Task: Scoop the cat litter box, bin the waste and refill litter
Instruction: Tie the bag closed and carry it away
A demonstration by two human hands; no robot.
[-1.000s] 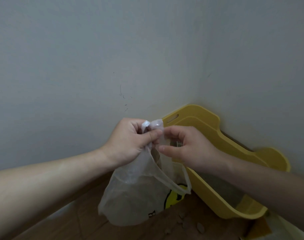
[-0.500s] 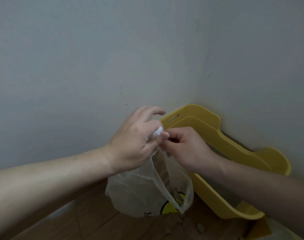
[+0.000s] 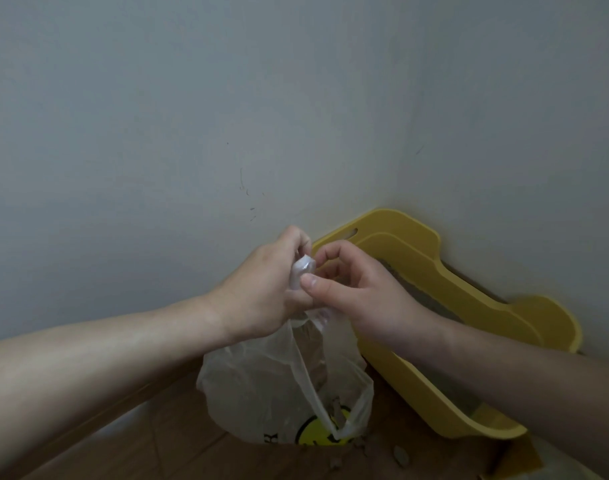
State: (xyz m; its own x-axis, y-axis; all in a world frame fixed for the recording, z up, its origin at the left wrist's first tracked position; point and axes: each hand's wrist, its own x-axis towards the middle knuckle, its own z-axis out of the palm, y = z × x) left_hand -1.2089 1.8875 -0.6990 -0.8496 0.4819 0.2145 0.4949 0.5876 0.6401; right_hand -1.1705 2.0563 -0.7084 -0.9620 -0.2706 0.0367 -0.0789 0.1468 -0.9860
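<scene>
Your left hand (image 3: 261,292) is fisted tight round the twisted neck of the plastic bag (image 3: 261,393). Your right hand (image 3: 358,299) pinches the same neck, fingers curled. The bag hangs just left of the yellow litter box (image 3: 469,289); crumbs (image 3: 400,455) lie in front of it.

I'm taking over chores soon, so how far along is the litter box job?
Scooping looks done: the plastic bag holds brownish clumps. In hand: the left hand and right hand grip its twisted handles, apparently tying it shut. Left: binning the bag, refilling the yellow litter box, and perhaps clearing the crumbs on the floor.
</scene>
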